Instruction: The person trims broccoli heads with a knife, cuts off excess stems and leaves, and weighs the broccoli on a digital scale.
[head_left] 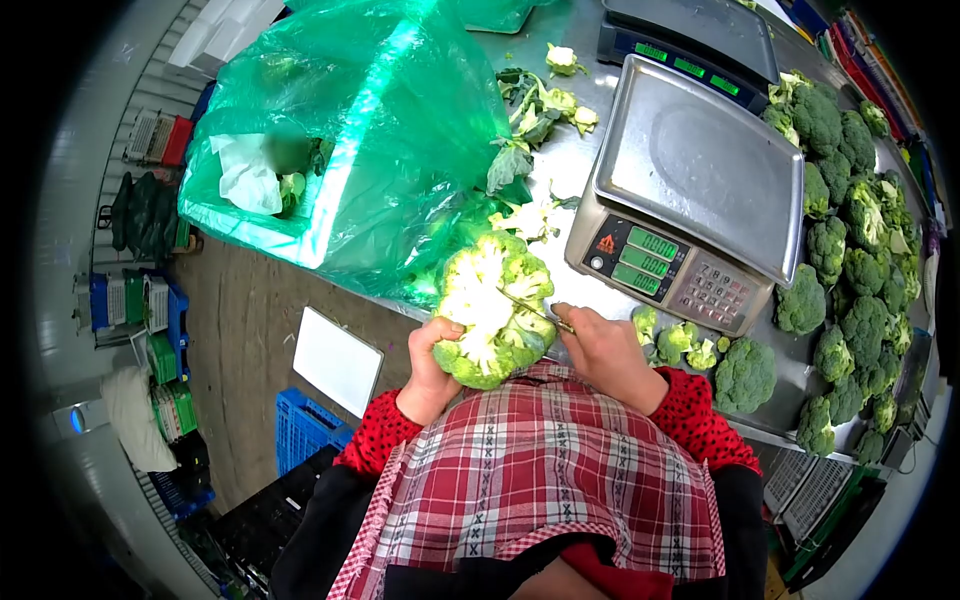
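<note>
A large broccoli head (490, 350) is turned with its pale cut stem side up, close in front of the checked apron. My left hand (433, 362) grips it at its lower left edge, thumb on top. Closed around the handle of a knife (535, 309) is my right hand (603, 352), and the thin blade lies across the stems at the broccoli's right side. Small broccoli florets (676, 343) lie on the metal table just right of my right hand. Green plastic film (400, 180) reaches down to the broccoli's upper left.
A scale (700, 170) with a steel pan stands to the right, a second scale (690, 50) behind it. Many broccoli heads (845, 260) are piled along the right. Leaf trimmings (525, 130) lie beyond the broccoli. A blue crate (305, 432) and white board (337, 360) are at lower left.
</note>
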